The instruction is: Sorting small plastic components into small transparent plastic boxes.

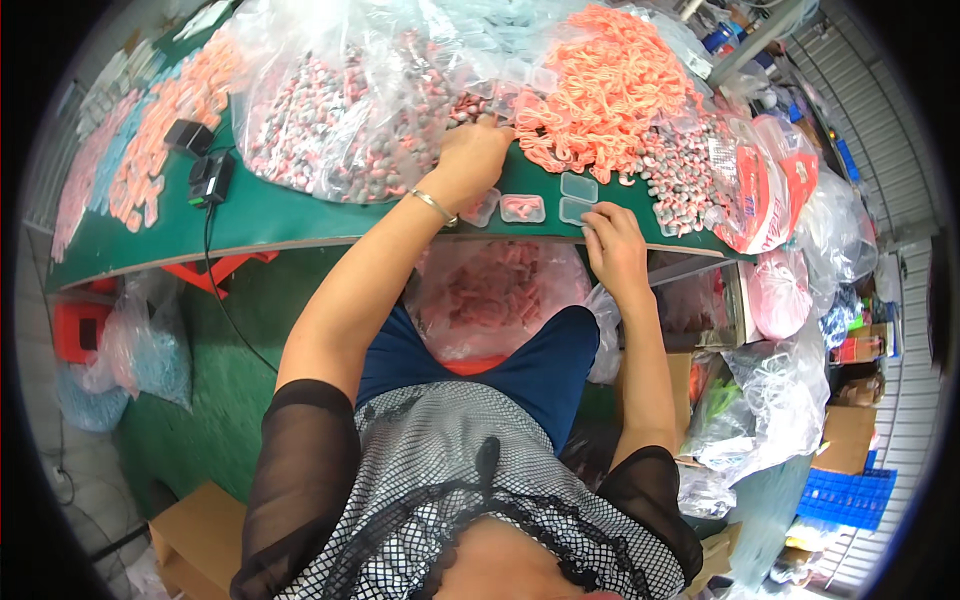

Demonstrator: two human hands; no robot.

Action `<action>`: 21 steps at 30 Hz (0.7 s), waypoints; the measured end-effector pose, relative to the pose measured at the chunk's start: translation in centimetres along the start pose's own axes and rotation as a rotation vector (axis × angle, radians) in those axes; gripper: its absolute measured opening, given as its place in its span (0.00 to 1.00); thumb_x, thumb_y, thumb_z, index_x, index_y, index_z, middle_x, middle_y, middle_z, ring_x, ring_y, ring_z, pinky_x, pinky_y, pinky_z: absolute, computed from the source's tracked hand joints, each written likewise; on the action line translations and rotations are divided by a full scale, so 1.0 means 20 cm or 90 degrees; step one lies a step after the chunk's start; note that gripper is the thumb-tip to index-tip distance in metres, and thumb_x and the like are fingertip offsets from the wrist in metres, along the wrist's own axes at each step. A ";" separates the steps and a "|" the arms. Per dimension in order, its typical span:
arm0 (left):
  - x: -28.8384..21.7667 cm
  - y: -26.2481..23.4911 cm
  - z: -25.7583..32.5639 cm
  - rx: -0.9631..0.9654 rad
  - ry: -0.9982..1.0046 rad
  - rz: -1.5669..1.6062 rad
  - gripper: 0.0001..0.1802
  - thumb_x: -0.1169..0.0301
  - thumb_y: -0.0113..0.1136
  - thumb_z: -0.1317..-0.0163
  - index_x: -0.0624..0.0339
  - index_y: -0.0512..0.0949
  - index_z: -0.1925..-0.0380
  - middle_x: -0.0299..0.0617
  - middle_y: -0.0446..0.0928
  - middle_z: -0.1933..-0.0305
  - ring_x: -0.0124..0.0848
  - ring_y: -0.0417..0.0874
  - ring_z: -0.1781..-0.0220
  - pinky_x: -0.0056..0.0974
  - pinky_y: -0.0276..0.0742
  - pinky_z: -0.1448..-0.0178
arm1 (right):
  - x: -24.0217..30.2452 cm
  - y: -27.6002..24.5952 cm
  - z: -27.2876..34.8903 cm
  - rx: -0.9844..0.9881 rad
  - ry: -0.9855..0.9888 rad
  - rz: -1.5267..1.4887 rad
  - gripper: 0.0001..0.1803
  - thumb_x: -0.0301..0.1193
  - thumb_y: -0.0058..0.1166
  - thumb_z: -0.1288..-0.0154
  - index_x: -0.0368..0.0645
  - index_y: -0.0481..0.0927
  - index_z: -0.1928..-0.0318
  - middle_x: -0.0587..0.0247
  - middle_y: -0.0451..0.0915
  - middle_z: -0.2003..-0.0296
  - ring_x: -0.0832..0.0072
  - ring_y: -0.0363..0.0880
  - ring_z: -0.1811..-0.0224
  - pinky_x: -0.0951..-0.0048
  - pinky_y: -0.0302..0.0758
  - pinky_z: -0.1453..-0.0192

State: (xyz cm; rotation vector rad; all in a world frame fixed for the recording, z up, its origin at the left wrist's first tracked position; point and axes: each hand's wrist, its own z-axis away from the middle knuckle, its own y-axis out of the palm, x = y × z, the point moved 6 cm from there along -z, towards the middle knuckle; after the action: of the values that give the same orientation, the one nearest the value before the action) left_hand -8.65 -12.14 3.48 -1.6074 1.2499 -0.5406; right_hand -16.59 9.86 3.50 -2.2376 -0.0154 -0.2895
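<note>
My left hand [474, 158] reaches across the green table to the near edge of the big clear bag [340, 130], which is full of small pink-and-grey pieces that look like earplugs. Its fingers curl down among dark reddish pieces [468, 108], and their tips are hidden. My right hand [617, 248] pinches the edge of an open clear plastic case [574, 211]; the lid [579, 187] lies flat beyond it. Left of that case sits another small case [522, 208] with a pink item inside. A further clear case [480, 208] is partly covered by my left wrist.
Orange cords [610, 90] are heaped at the back right, beside loose pink-and-grey pieces [685, 170]. Filled cases in rows [165, 135] and black adapters [210, 178] with a cable stand at the left. Below the table edge, a bag of pink pieces [500, 290] rests between my knees.
</note>
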 end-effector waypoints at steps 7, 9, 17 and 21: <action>-0.02 0.00 0.01 0.038 -0.016 0.028 0.06 0.69 0.61 0.43 0.58 0.80 0.69 0.48 0.80 0.62 0.48 0.84 0.61 0.52 0.79 0.61 | -0.41 -0.06 -0.03 -0.123 0.166 0.115 0.06 0.30 0.61 0.43 0.46 0.83 0.65 0.60 0.81 0.63 0.61 0.80 0.58 0.56 0.72 0.55; 0.00 0.05 0.01 0.048 -0.027 0.012 0.05 0.70 0.61 0.43 0.59 0.80 0.68 0.49 0.80 0.63 0.49 0.84 0.62 0.51 0.79 0.61 | -0.47 -0.04 -0.09 -0.110 0.181 0.190 0.07 0.33 0.62 0.44 0.48 0.84 0.64 0.61 0.82 0.64 0.61 0.80 0.59 0.55 0.71 0.56; -0.07 -0.01 0.02 0.020 -0.054 0.077 0.05 0.71 0.60 0.43 0.58 0.82 0.68 0.50 0.82 0.65 0.47 0.85 0.62 0.49 0.80 0.59 | -0.62 0.02 -0.13 0.029 0.304 0.238 0.10 0.38 0.64 0.46 0.48 0.84 0.67 0.61 0.81 0.66 0.59 0.82 0.63 0.55 0.74 0.61; -0.15 -0.02 0.07 0.041 -0.025 0.306 0.09 0.68 0.65 0.46 0.57 0.83 0.65 0.44 0.85 0.67 0.42 0.86 0.64 0.46 0.80 0.60 | -0.44 -0.04 -0.07 0.033 0.301 0.003 0.08 0.29 0.63 0.45 0.43 0.83 0.64 0.58 0.81 0.66 0.59 0.81 0.68 0.63 0.76 0.63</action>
State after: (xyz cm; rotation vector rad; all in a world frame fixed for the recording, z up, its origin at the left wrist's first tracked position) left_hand -8.36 -8.84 3.93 -1.1988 1.5086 -0.2408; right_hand -25.47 9.99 3.13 -2.0675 0.2329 -0.7975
